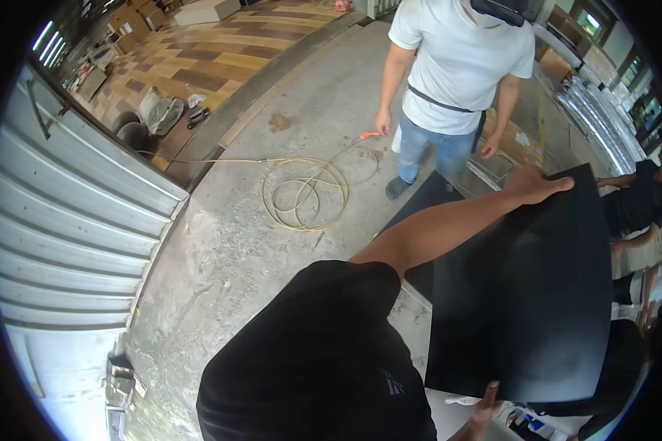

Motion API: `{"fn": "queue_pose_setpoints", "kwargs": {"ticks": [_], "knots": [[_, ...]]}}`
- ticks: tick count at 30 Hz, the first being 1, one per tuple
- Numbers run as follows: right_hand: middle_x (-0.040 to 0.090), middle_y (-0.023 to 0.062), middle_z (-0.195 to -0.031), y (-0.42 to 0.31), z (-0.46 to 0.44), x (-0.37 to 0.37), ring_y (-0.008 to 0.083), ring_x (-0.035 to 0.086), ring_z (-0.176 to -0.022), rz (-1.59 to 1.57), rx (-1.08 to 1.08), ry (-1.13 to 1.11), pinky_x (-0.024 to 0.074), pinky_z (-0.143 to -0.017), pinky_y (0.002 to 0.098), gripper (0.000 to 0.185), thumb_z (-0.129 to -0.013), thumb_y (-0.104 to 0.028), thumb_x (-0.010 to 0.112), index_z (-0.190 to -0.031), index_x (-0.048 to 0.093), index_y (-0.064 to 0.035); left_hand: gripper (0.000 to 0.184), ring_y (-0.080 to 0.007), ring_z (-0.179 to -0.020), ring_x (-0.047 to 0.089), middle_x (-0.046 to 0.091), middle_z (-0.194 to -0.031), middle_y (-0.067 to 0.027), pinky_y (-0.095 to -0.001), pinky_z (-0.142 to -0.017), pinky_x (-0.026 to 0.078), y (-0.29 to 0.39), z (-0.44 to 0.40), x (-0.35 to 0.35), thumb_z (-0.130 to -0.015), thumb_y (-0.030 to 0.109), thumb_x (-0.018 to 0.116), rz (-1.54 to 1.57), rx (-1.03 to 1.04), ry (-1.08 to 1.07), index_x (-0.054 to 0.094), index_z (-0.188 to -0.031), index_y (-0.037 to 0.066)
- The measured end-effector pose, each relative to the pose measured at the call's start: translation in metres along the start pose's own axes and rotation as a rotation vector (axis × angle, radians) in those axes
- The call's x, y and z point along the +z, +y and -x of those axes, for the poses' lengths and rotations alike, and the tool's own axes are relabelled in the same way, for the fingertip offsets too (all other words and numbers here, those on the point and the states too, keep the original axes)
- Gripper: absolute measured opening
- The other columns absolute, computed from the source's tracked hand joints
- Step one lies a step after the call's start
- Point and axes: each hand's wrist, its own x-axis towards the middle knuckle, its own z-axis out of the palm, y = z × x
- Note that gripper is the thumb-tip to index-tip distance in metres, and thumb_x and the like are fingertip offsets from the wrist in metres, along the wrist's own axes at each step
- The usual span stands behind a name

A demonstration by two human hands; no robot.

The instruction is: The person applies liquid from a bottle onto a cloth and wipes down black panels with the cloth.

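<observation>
A large flat black panel (522, 294) is held up at the right of the head view, its face towards me. My left hand (531, 187) grips its upper edge, fingers over the edge and thumb stretched along it. At the panel's lower edge, my right hand (485, 406) is closed on it, with the thumb on the face and the other fingers mostly hidden. Behind my left forearm lies another dark flat piece (426, 202), partly covered by the arm and the panel.
A person in a white T-shirt (463, 66) stands just beyond the panel. A coiled hose (305, 195) lies on the concrete floor (221, 242). Corrugated metal (73, 228) stands at the left. Other people's arms (636, 184) and dark clothing show at the right edge.
</observation>
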Motion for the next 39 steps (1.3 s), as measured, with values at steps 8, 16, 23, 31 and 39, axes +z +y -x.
{"fn": "queue_pose_setpoints", "kwargs": {"ticks": [8,16,23,31,39], "knots": [[0.061,0.0218,-0.138,-0.076,-0.030,0.046,0.0307,0.061,-0.125,-0.636,0.276,-0.048,0.0512,-0.107,0.0437,0.066,-0.097,-0.044,0.058,-0.143,0.053,0.0027,0.090,-0.0286,-0.117,0.057,0.057,-0.133,-0.0183,-0.0427,-0.098,0.044,-0.106,-0.013,-0.025,-0.088,0.083,0.041,0.166,-0.341,-0.486,0.053,-0.135,0.007],[0.069,0.0133,-0.122,-0.095,-0.035,0.098,0.0260,0.065,-0.112,-0.787,0.453,0.255,0.0513,-0.099,0.0374,0.058,-0.093,-0.040,0.063,-0.135,0.059,0.0001,0.101,-0.0291,-0.149,0.039,0.048,-0.154,-0.0201,-0.0409,-0.115,0.034,-0.241,0.027,-0.161,-0.094,0.086,0.026,0.204,-0.478,-0.575,0.040,-0.158,0.010],[0.067,0.0136,-0.126,-0.084,-0.041,0.153,0.0279,0.065,-0.113,-1.013,0.414,0.281,0.0498,-0.100,0.0392,0.054,-0.094,-0.036,0.061,-0.134,0.058,0.0001,0.099,-0.0276,-0.100,0.066,0.069,-0.127,-0.0131,-0.0438,-0.083,0.053,-0.388,0.195,-0.264,-0.091,0.087,0.035,0.017,-1.021,-0.259,0.049,-0.149,0.008],[0.067,0.0119,-0.127,-0.088,-0.045,0.221,0.0280,0.062,-0.117,-0.950,0.463,0.506,0.0466,-0.105,0.0386,0.055,-0.093,-0.035,0.062,-0.135,0.058,-0.0001,0.084,-0.0273,-0.079,0.068,0.071,-0.123,-0.0163,-0.0405,-0.069,0.055,-0.421,0.267,-0.274,-0.096,0.072,0.049,-0.178,-1.300,-0.334,0.051,-0.144,0.003],[0.069,0.0127,-0.119,-0.086,-0.045,0.247,0.0262,0.065,-0.111,-0.875,0.544,0.593,0.0496,-0.100,0.0369,0.048,-0.095,-0.033,0.061,-0.128,0.061,0.0012,0.082,-0.0247,-0.090,0.069,0.070,-0.120,-0.0167,-0.0380,-0.076,0.056,-0.403,0.173,-0.271,-0.096,0.070,0.052,-0.392,-0.893,-0.498,0.058,-0.138,-0.001]]}}
